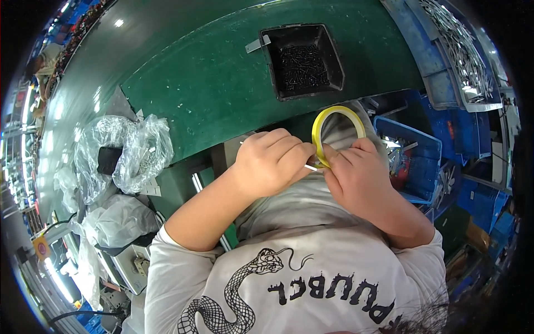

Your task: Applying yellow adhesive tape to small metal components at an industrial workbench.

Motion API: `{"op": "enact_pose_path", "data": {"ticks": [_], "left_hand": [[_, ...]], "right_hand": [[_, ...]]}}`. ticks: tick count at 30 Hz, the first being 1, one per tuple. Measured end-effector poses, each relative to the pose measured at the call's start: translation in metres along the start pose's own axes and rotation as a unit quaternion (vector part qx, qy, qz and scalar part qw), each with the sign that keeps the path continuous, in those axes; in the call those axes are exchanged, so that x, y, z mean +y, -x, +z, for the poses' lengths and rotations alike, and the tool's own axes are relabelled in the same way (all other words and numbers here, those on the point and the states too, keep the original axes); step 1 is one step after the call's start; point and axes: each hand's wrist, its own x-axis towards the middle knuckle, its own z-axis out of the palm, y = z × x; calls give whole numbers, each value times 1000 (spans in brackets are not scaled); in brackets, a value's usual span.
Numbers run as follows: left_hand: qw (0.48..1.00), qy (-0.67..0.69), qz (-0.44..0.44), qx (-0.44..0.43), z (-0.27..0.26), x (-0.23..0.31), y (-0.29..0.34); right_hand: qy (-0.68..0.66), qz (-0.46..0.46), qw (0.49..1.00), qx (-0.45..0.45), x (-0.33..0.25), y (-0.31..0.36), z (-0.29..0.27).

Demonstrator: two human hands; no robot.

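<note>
My right hand point(356, 172) holds a thin yellow tape roll point(334, 119) upright by its lower rim, just in front of my chest. My left hand point(272, 161) is closed beside it, pinching a small pale strip or part point(310, 167) against the roll's lower edge. Both hands touch each other over my grey shirt. What lies between the fingertips is mostly hidden.
A black bin of small dark screws point(303, 61) sits on the green table point(211, 83) ahead. Clear plastic bags point(130, 150) lie to the left. A blue crate point(414, 153) with parts stands to the right, with a tray of metal pieces point(461, 55) beyond.
</note>
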Motion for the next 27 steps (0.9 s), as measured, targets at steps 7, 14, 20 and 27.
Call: {"op": "enact_pose_path", "data": {"ticks": [7,14,20,27], "left_hand": [[1000,5,3,-10,1,-1,2],[999,-31,9,-19,1,0,2],[1000,-24,1,-18,3,1,2],[999,8,-20,-26,2,0,2]], "right_hand": [[6,-23,1000,5,2,3,4],[2,-17,1000,-8,2,4,6],[15,-7,1000,-13,0,2,8],[11,2,1000,-11,-1,0,8]]}}
